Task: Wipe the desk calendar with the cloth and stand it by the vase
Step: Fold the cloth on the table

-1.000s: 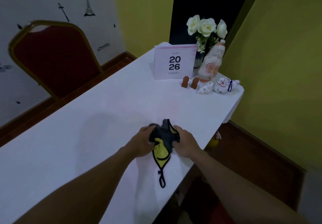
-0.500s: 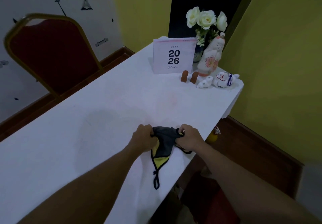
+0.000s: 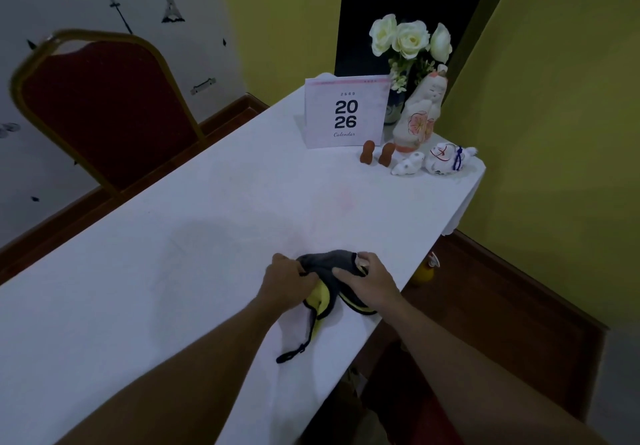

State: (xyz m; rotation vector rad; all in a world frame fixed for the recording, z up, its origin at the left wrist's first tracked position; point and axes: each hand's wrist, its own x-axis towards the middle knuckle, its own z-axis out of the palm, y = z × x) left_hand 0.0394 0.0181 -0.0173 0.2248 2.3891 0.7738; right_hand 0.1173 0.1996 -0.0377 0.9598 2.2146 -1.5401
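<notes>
A grey and yellow cloth (image 3: 329,266) with a black hanging loop lies bunched on the white table (image 3: 173,254) near its right edge. My left hand (image 3: 282,280) grips the cloth's left side and my right hand (image 3: 369,280) presses on its right side. The desk calendar (image 3: 346,112), white with "2026" printed on it, stands upright at the far end of the table. Right behind it is the vase (image 3: 393,109) with white roses, partly hidden by the calendar and a figurine.
A tall ceramic figurine (image 3: 420,115), two small brown figures (image 3: 376,153) and two small white ceramic animals (image 3: 434,162) stand by the calendar. A red chair (image 3: 104,112) with a gold frame is left of the table. A yellow bottle (image 3: 424,271) sits on the floor right.
The cloth was held up as a bunch between both hands; now it is spread wider and pressed down on the table. The calendar has not moved.
</notes>
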